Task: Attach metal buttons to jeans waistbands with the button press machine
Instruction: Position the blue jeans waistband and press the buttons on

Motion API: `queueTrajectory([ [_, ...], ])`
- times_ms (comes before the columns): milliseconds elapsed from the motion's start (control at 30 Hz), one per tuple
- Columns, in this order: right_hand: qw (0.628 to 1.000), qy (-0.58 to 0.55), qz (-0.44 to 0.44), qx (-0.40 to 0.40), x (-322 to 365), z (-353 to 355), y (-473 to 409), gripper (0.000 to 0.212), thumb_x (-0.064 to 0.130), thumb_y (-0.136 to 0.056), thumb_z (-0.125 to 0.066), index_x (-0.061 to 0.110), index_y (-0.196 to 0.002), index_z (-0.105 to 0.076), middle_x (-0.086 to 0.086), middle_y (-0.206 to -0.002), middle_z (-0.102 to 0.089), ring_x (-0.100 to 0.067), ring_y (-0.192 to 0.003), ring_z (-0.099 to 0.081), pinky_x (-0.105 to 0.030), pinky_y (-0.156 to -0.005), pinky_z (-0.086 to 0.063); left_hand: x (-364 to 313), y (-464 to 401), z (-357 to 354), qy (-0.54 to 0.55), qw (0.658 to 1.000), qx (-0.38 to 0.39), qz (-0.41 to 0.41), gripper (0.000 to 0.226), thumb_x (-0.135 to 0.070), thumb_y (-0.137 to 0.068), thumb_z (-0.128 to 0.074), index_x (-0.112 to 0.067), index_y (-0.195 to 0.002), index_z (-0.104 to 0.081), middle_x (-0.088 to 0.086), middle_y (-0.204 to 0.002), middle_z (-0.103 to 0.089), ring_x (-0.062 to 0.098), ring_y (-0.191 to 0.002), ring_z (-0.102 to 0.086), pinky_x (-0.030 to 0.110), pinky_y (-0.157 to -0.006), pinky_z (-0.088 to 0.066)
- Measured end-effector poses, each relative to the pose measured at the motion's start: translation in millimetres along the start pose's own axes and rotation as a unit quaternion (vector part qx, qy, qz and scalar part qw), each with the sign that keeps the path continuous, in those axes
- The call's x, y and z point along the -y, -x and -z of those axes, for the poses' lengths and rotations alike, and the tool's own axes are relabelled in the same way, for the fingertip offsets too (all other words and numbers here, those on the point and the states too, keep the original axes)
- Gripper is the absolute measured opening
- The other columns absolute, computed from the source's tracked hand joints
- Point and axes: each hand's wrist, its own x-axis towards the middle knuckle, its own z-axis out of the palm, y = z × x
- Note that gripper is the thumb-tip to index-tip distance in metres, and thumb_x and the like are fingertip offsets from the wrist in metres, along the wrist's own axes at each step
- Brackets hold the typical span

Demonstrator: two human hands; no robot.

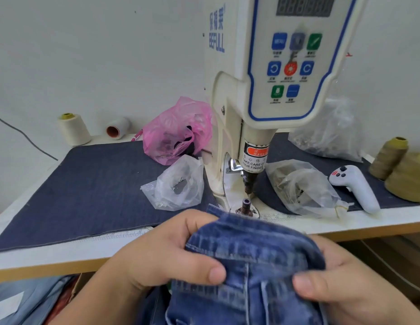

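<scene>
Left hand and right hand, each grip pinched on bunched blue denim jeans waistband, just before cream button press machine.

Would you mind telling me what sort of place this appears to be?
Probably a garment workshop: a button press machine stands on the table, thread cones sit behind, and both hands grip a jeans waistband.
</scene>
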Motion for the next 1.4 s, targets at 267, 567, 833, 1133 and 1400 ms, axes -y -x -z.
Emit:
queueTrajectory([
  [267, 0.967, 0.037, -0.104, -0.23, -14, -10, -47, 0.042, 0.009, -0.062, -0.077, -0.004, -0.102, -0.072, -0.032, -0.105, -0.07, -0.037, -0.08, -0.073, -0.038, -0.064, -0.06, 34, 8, 30, 0.088, 0.985, -0.018, 0.145, 0.069, -0.014, -0.074, -0.084, 0.006, -0.132, -0.053, 0.021, -0.121, -0.064, 0.031, -0.108, -0.063, 0.043, -0.1, -0.046],
  [567, 0.949, 0.116, -0.13, -0.262, -23, 16, -65, 0.025, 0.005, -0.073, -0.066, -0.003, -0.097, -0.072, -0.028, -0.098, -0.072, -0.03, -0.079, -0.071, -0.032, -0.066, -0.06, 34, -13, 26, -0.051, 0.983, -0.154, 0.087, 0.04, -0.002, -0.074, -0.067, -0.005, -0.113, -0.068, 0.016, -0.104, -0.067, 0.028, -0.096, -0.063, 0.041, -0.092, -0.048],
  [833, 0.931, 0.096, -0.351, -0.02, -21, 5, -32, 0.058, 0.028, -0.063, -0.091, 0.011, -0.116, -0.073, -0.015, -0.121, -0.069, -0.022, -0.109, -0.065, -0.03, -0.096, -0.048, 43, 13, -3, -0.122, 0.962, -0.171, 0.174, 0.025, 0.004, -0.094, -0.061, -0.011, -0.108, -0.075, 0.007, -0.115, -0.072, 0.024, -0.118, -0.061, 0.029, -0.096, -0.046],
  [1133, 0.939, 0.052, -0.272, -0.204, -32, 10, -54, 0.026, 0.003, -0.069, -0.081, 0.0, -0.095, -0.077, -0.028, -0.104, -0.072, -0.032, -0.082, -0.073, -0.035, -0.069, -0.059, 36, -17, 41, 0.061, 0.943, -0.296, 0.14, 0.041, -0.004, -0.066, -0.068, 0.005, -0.107, -0.071, 0.03, -0.102, -0.069, 0.034, -0.088, -0.068, 0.042, -0.084, -0.055],
  [1400, 0.899, 0.182, -0.143, -0.372, -30, 33, -78, 0.013, -0.002, -0.085, -0.065, -0.002, -0.09, -0.076, -0.027, -0.093, -0.074, -0.03, -0.075, -0.072, -0.032, -0.068, -0.056, 41, -49, 76, -0.056, 0.896, -0.371, 0.239, 0.038, -0.016, -0.067, -0.073, 0.004, -0.1, -0.071, 0.025, -0.099, -0.072, 0.033, -0.082, -0.069, 0.042, -0.08, -0.053],
])
